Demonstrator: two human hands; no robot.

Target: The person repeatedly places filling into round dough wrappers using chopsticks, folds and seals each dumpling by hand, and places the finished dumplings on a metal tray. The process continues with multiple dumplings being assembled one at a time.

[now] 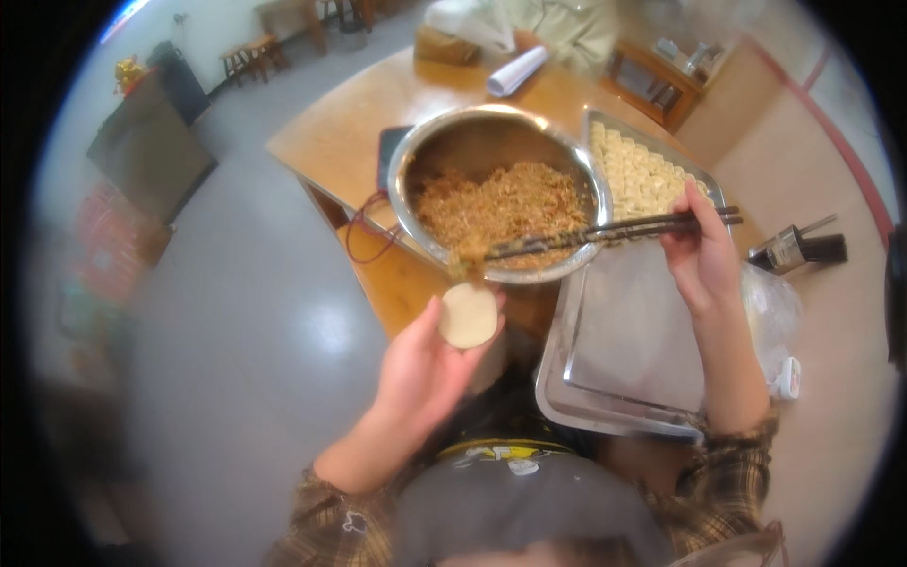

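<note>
A round pale dough wrapper (468, 317) lies in my left hand (425, 369), below the front rim of a steel bowl (409, 142) of crumbly brown filling (510, 198). My right hand (699, 260) grips dark chopsticks (633, 227) that slant left across the bowl, with a clump of filling (468, 260) at their tips just above the wrapper. To the bowl's right a tray holds rows of pale dumplings (628, 165). A bare steel tray (614, 340) lies beneath my right arm.
On the wooden table (321, 142) are a white roll (515, 71), a dark device (393, 146) with a red cord, a dark container (822, 250) and a plastic bag (770, 312). Stools (250, 57) stand at the back left beyond the grey floor.
</note>
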